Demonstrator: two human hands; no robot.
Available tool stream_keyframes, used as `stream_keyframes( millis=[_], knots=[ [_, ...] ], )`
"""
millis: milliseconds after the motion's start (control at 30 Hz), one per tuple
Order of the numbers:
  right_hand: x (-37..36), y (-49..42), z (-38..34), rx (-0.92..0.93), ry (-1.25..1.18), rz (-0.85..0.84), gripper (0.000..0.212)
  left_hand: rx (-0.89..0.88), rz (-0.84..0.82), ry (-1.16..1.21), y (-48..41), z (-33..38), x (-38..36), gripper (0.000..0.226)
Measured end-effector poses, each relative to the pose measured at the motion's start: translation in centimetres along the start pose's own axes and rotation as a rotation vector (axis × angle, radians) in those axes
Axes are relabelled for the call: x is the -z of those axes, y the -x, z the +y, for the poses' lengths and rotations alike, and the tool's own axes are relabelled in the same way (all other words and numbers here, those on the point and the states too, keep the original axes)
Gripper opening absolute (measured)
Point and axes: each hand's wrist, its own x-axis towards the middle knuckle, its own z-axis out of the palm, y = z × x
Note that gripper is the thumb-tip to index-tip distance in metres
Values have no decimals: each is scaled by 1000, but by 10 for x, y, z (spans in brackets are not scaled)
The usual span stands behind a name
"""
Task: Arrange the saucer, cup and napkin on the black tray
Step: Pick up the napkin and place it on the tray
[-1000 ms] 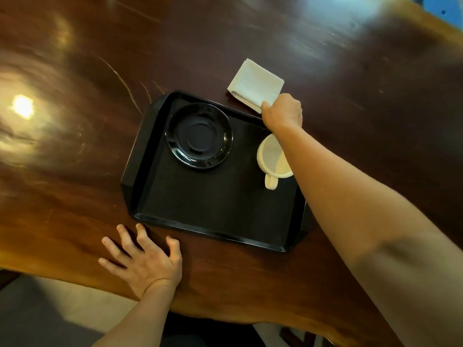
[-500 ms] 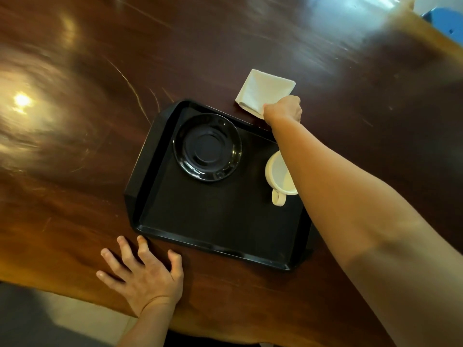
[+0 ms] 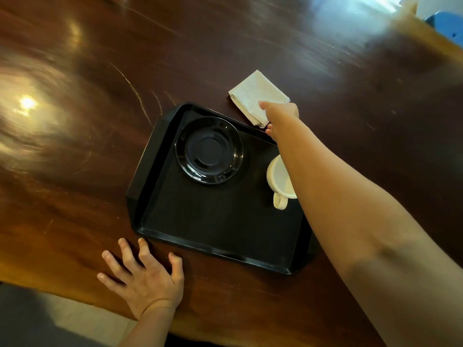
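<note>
A black tray (image 3: 213, 229) lies on the dark wooden table. A black saucer (image 3: 209, 150) sits in the tray's far left part. A cream cup (image 3: 278, 179) stands at the tray's right side, handle toward me, partly hidden by my right forearm. A folded white napkin (image 3: 255, 93) lies on the table just beyond the tray's far right corner. My right hand (image 3: 281, 116) reaches over the tray, and its fingers pinch the napkin's near edge. My left hand (image 3: 145, 279) rests flat on the table by the tray's near left corner, fingers spread.
The glossy wooden table (image 3: 75, 121) stretches far to the left and back. Its near edge runs below my left hand, with floor visible beyond. A blue object (image 3: 446, 23) sits at the far right corner.
My right hand has closed on the napkin's near edge, and the napkin has turned slightly. The view has shifted a little. My left hand has stayed in place.
</note>
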Motion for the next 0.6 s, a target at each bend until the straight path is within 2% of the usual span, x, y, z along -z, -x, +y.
stream_keyframes(
  millis=[100,200,333,433,600],
  knots=[
    [-7,-3,0,81,145,36,60,4,3,-5,0,-1,-2,75],
    [-10,-7,-1,99,160,12,53,-3,13,-2,0,-1,-3,76],
    [-11,-8,5,122,85,101,43,-12,18,2,0,-1,-3,77],
    [-7,-8,9,162,21,99,40,-6,19,-1,0,-1,-3,76],
    [6,-7,14,180,-129,-4,37,-8,36,3,0,0,-2,74]
  ],
)
